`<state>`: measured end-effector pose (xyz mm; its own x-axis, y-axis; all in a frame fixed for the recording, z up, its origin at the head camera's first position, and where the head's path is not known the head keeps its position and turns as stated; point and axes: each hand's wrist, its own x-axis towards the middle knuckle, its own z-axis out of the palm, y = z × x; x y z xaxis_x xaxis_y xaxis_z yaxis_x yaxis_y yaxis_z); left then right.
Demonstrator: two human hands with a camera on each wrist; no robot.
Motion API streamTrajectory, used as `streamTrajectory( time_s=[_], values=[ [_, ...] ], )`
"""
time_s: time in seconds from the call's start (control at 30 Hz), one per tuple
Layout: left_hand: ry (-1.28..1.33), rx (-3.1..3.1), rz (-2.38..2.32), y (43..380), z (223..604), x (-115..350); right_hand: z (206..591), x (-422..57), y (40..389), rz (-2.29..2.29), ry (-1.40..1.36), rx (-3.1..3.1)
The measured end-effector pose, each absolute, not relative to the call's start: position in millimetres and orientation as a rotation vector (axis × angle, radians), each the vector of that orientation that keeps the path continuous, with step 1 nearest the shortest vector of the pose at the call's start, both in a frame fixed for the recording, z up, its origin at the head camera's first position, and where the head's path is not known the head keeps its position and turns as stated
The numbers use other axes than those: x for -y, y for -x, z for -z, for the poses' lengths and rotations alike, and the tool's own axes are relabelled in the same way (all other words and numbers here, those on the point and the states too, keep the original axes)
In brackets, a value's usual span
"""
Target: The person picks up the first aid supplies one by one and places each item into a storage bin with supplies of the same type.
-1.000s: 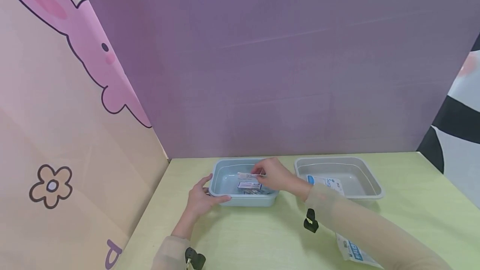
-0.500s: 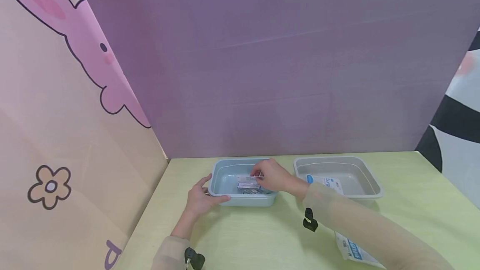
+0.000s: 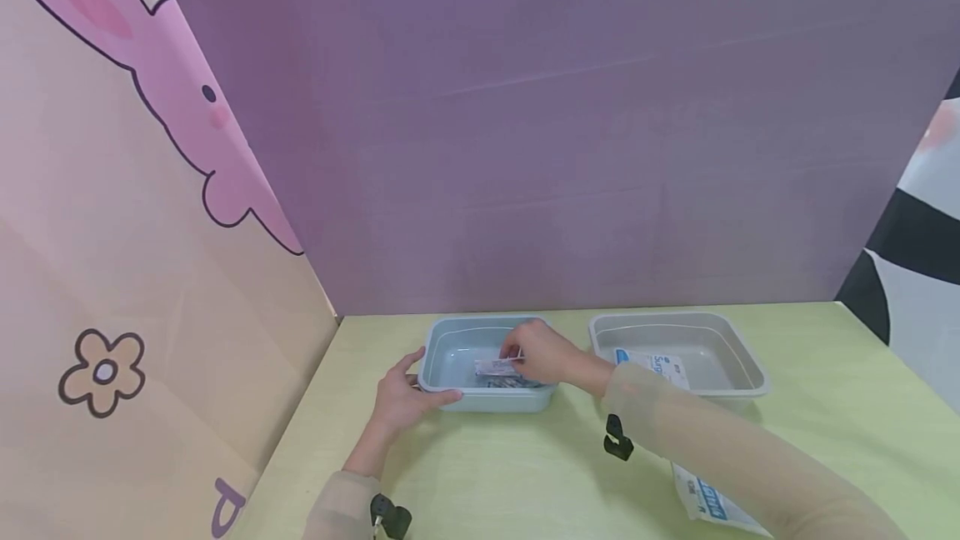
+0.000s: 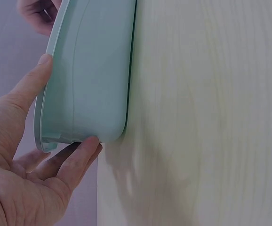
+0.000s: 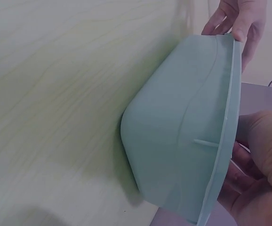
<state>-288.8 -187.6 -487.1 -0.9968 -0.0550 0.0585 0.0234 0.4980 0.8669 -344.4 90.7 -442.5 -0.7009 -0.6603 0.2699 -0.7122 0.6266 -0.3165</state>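
A light blue plastic basin stands on the table. My left hand grips its near left corner, thumb along the front rim and fingers against the side, as the left wrist view shows too. Over the right rim my right hand reaches into the basin, thumb and fingers pinching a small flat printed packet. Beneath that packet lie shiny clear-wrapped items, too small to make out. In the right wrist view the basin wall hides the packet and most of the right fingertips.
A grey basin stands to the right, holding a white packet with blue print. Another white and blue packet lies on the table, partly under my right forearm. A purple wall rises behind.
My right hand has lowered the small packet onto the wrapped items in the blue basin, still pinching it. The left hand keeps its grip on the basin's corner.
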Motion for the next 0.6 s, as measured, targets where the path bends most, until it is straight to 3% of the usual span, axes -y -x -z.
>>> streamTrajectory(
  time_s=[0.6],
  values=[
    [-0.013,2.644,1.524,286,484,186,428,-97,337,-0.696,-1.093,2.762]
  ],
)
